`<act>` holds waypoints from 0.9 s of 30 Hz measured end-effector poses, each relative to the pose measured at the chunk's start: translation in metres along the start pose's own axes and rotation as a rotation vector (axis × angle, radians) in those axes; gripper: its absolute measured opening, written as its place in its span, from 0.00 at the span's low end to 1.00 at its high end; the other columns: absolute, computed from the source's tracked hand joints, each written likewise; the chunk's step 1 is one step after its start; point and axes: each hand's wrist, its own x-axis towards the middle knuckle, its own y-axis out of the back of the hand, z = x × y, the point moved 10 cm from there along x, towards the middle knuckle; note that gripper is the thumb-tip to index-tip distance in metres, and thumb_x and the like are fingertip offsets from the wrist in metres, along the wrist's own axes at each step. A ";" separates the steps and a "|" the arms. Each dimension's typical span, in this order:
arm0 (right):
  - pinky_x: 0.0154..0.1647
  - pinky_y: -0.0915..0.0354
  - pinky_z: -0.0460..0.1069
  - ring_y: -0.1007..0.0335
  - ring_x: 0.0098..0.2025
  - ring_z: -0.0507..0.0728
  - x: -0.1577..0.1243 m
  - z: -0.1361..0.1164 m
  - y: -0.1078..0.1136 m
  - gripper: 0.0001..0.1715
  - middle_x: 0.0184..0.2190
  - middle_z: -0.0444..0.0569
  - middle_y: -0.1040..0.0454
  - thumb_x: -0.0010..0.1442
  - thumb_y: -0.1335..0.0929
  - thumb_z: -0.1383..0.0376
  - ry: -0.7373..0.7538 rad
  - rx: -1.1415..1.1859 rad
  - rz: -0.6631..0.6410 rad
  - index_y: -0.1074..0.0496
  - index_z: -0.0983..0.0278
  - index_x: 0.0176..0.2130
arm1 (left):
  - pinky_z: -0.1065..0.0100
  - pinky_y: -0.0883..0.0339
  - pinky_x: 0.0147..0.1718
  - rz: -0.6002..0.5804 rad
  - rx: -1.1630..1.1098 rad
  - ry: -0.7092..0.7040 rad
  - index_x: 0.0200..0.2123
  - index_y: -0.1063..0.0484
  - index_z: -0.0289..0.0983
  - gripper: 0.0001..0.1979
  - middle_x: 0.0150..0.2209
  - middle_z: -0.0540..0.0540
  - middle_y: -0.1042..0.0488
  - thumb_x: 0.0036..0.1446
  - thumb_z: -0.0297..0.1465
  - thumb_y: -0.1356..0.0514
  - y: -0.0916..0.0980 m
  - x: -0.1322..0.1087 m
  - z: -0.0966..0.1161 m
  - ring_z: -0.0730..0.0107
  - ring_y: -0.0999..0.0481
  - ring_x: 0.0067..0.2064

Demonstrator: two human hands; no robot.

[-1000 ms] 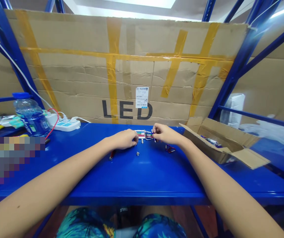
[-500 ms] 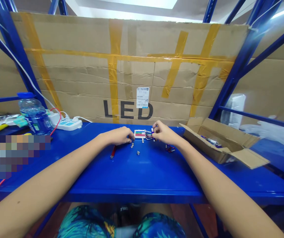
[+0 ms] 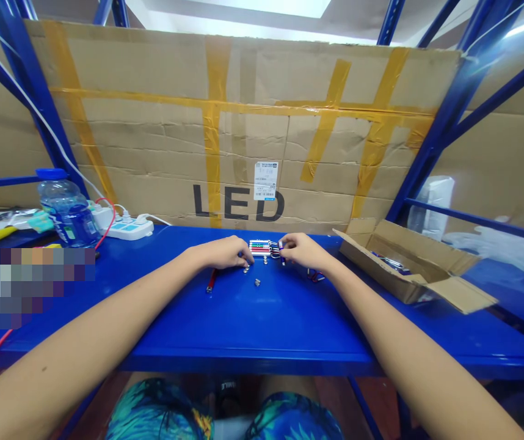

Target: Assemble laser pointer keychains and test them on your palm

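Observation:
A row of small coloured tubes with metal clips (image 3: 261,247) lies on the blue shelf (image 3: 262,318) between my hands. My left hand (image 3: 225,252) rests curled on the shelf, fingertips pinched at a small silver piece (image 3: 246,267). A second silver piece (image 3: 257,282) lies just in front. A red tube (image 3: 210,280) sticks out from under my left wrist. My right hand (image 3: 299,249) is closed around a small purple tube (image 3: 281,247) at the right end of the row. A red clip (image 3: 314,275) lies under my right wrist.
An open cardboard box (image 3: 408,266) with more parts sits at the right. A water bottle (image 3: 67,211) and a white power strip (image 3: 127,229) with a red wire stand at the back left. A taped cardboard sheet marked LED (image 3: 243,134) walls the back.
My left hand slid a little left off the row of tubes and back towards the small silver piece. My right hand stayed at the row's right end.

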 end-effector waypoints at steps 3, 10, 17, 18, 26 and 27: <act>0.24 0.40 0.46 0.33 0.24 0.52 0.002 0.000 -0.003 0.09 0.23 0.47 0.25 0.51 0.33 0.68 0.023 0.029 -0.026 0.28 0.67 0.36 | 0.70 0.37 0.39 -0.002 -0.020 -0.008 0.39 0.21 0.39 0.10 0.39 0.45 0.21 0.57 0.28 0.42 -0.001 0.001 0.001 0.67 0.25 0.40; 0.27 0.38 0.47 0.31 0.26 0.53 0.003 -0.003 -0.017 0.10 0.23 0.46 0.26 0.49 0.32 0.68 0.073 0.160 -0.099 0.28 0.66 0.35 | 0.72 0.40 0.30 -0.016 -0.092 0.093 0.30 0.25 0.37 0.04 0.30 0.48 0.23 0.52 0.28 0.41 -0.003 -0.001 -0.006 0.71 0.28 0.30; 0.37 0.36 0.49 0.30 0.31 0.54 -0.006 -0.026 -0.030 0.06 0.27 0.47 0.25 0.50 0.32 0.66 0.182 0.223 -0.187 0.28 0.66 0.31 | 0.71 0.39 0.29 0.363 -0.094 0.063 0.34 0.26 0.36 0.06 0.30 0.48 0.23 0.54 0.28 0.43 0.031 -0.004 0.009 0.71 0.28 0.29; 0.38 0.35 0.49 0.30 0.31 0.54 -0.007 -0.028 -0.031 0.06 0.27 0.47 0.25 0.49 0.32 0.67 0.180 0.227 -0.192 0.27 0.66 0.31 | 0.71 0.38 0.30 0.432 -0.091 0.035 0.36 0.26 0.37 0.07 0.31 0.48 0.23 0.56 0.28 0.43 0.036 -0.005 0.015 0.71 0.27 0.31; 0.36 0.34 0.50 0.31 0.30 0.54 -0.012 -0.033 -0.035 0.07 0.26 0.45 0.27 0.47 0.32 0.68 0.132 0.303 -0.212 0.28 0.66 0.31 | 0.68 0.35 0.39 0.460 0.011 -0.085 0.40 0.25 0.37 0.10 0.37 0.46 0.21 0.60 0.28 0.45 0.030 -0.002 0.042 0.67 0.24 0.37; 0.36 0.34 0.50 0.31 0.30 0.54 -0.012 -0.033 -0.035 0.06 0.26 0.45 0.27 0.47 0.32 0.68 0.131 0.308 -0.215 0.28 0.65 0.30 | 0.67 0.35 0.40 0.451 0.019 -0.094 0.40 0.25 0.37 0.10 0.37 0.45 0.22 0.60 0.28 0.45 0.030 -0.002 0.043 0.67 0.25 0.38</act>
